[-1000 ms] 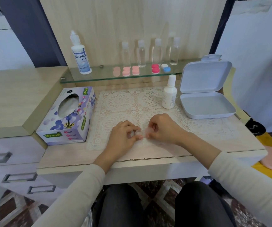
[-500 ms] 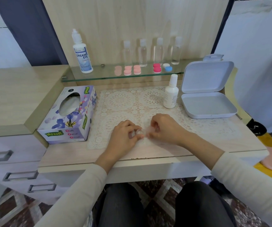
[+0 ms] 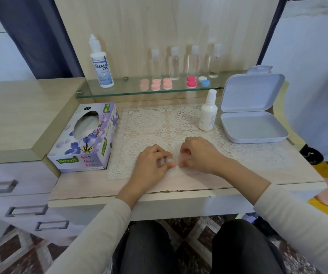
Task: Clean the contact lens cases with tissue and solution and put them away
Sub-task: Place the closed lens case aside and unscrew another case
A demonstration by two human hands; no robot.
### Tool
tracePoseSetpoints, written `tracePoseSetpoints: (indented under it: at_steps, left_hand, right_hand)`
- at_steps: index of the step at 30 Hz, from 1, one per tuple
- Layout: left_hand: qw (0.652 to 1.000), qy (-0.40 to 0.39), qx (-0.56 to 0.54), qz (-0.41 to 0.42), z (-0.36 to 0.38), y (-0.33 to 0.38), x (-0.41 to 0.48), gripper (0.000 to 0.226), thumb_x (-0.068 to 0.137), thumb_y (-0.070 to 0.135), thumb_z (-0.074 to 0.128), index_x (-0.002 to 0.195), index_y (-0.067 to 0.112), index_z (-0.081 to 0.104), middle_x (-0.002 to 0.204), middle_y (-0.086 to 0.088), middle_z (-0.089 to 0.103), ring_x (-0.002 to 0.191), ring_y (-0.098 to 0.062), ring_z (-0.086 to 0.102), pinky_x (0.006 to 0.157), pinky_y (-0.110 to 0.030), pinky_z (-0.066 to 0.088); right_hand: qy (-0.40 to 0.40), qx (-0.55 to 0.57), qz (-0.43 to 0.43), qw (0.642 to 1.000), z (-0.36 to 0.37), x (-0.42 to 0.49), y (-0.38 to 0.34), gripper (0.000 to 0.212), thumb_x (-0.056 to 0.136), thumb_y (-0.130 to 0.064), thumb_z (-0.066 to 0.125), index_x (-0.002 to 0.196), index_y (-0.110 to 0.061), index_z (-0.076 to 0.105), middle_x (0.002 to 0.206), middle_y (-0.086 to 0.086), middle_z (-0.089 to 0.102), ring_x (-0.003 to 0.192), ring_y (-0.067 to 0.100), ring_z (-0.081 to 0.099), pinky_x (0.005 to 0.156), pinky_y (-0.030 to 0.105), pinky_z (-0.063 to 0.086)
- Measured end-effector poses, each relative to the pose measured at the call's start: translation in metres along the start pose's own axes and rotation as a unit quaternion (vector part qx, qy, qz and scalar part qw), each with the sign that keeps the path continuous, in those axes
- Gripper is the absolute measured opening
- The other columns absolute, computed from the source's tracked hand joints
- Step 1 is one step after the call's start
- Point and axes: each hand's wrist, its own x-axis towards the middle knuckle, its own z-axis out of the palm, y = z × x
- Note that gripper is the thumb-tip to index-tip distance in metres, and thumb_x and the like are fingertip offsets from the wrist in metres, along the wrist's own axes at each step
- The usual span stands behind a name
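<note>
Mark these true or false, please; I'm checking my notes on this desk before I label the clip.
1. The white box lies open. True.
2. The tissue box sits right of the hands. False: it sits left of the left hand.
3. The Dream Eye bottle stands on the glass shelf. True.
4. The small white bottle lies on its side. False: it stands upright on the lace mat.
5. The left hand and right hand both pinch a small clear lens case. True.
</note>
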Motion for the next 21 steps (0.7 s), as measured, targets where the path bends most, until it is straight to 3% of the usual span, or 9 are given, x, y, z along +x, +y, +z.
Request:
tracePoseSetpoints:
  at_steps: [5,8,12,16,21]
  left_hand:
    - [1.0,0.004,-0.005,0.0,0.0,0.0,-0.001,0.026,0.076,0.028,0.072,0.098,0.014,0.072,0.085,0.011,0.051,0.082,-0.009,0.047,0.075,-0.006,0.031]
    - [1.0,0.005,-0.005,0.001,0.0,-0.001,-0.001,0.026,0.076,0.028,0.072,0.098,0.014,0.072,0.085,0.011,0.052,0.082,-0.01,0.048,0.074,-0.006,0.031]
    - [1.0,0.001,-0.003,0.0,0.0,-0.002,-0.001,0.026,0.076,0.028,0.072,0.099,0.015,0.071,0.085,0.011,0.051,0.083,-0.012,0.05,0.073,-0.007,0.032]
    - [1.0,0.004,-0.01,-0.002,0.0,-0.001,0.0,0.027,0.076,0.029,0.072,0.098,0.015,0.072,0.084,0.011,0.051,0.081,-0.011,0.049,0.074,-0.007,0.031]
    - [1.0,0.002,-0.01,-0.009,0.0,-0.002,-0.001,0.028,0.076,0.028,0.072,0.1,0.014,0.071,0.086,0.008,0.053,0.083,-0.012,0.051,0.074,-0.007,0.032]
  right_hand:
    - [-0.001,0.027,-0.031,0.999,-0.002,-0.001,0.004,0.03,0.079,-0.009,0.064,0.106,-0.019,0.068,0.103,-0.002,0.06,0.073,0.006,0.037,0.069,0.027,0.04]
    - [0.015,0.024,-0.008,1.0,-0.002,-0.002,0.003,0.034,0.08,-0.022,0.064,0.113,-0.018,0.063,0.107,-0.004,0.058,0.081,0.009,0.044,0.069,0.025,0.037]
    - [0.019,-0.014,0.023,0.999,-0.002,-0.002,0.0,0.032,0.08,-0.035,0.063,0.098,-0.009,0.063,0.099,0.003,0.059,0.089,0.02,0.053,0.07,0.029,0.042]
    - [-0.011,-0.021,-0.015,1.0,-0.006,-0.002,-0.002,0.023,0.08,-0.02,0.064,0.102,-0.014,0.065,0.104,-0.001,0.059,0.09,0.016,0.05,0.069,0.026,0.038]
    - [-0.013,0.009,-0.047,0.999,-0.012,-0.003,0.0,0.033,0.078,0.0,0.058,0.102,-0.019,0.07,0.11,-0.006,0.064,0.066,-0.001,0.037,0.065,0.019,0.035]
